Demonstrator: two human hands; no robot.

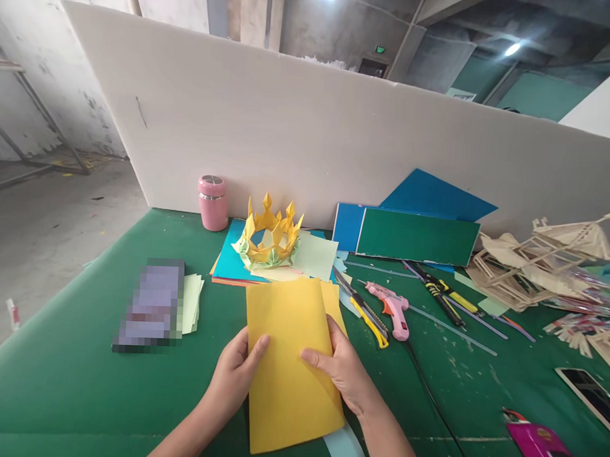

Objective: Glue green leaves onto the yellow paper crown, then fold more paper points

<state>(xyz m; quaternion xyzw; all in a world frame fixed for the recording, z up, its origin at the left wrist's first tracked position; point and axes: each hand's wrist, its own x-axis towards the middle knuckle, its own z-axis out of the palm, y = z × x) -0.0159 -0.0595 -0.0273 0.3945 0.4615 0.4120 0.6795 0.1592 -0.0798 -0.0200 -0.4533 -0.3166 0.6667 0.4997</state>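
Observation:
A sheet of yellow paper (292, 381), which looks folded over, is held up above the green table between both hands. My left hand (237, 366) grips its left edge, thumb on the front and fingers behind. On the right edge my right hand (343, 366) pinches it the same way, its fingers hidden behind the paper. Just beyond stands a folded-paper crown (272, 234), yellow with a light green base, on a stack of coloured paper (236, 256). More yellow paper (336, 303) shows behind the held sheet.
Right of the hands lie a yellow utility knife (369, 321), a pink glue gun (392, 308) with its cord, and pliers (440, 296). A pink flask (213, 202) stands by the white partition (289, 121). Wooden stick models (534, 263) sit far right; light green papers (192, 308) lie left.

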